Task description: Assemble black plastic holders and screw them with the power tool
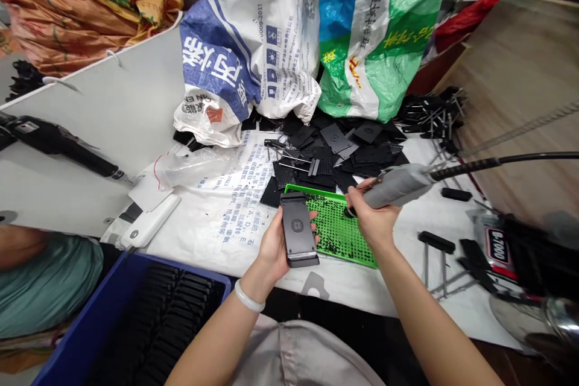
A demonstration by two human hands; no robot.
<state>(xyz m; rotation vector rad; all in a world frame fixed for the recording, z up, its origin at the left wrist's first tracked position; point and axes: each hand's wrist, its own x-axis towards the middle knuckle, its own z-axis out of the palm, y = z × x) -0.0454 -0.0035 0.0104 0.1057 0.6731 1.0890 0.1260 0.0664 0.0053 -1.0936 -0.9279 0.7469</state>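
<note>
My left hand is closed around a black rectangular plastic part with a round mark on its face, held upright above the table's near edge. My right hand grips a grey powered screwdriver whose black cable runs off to the right. The tool's tip points down at a green perforated tray dotted with small black screws. The tray lies just behind both hands. A white bangle sits on my left wrist.
A pile of black plastic plates lies behind the tray, in front of two big woven sacks. A blue bin of black parts stands at lower left. Another screwdriver and another person's arm are at left.
</note>
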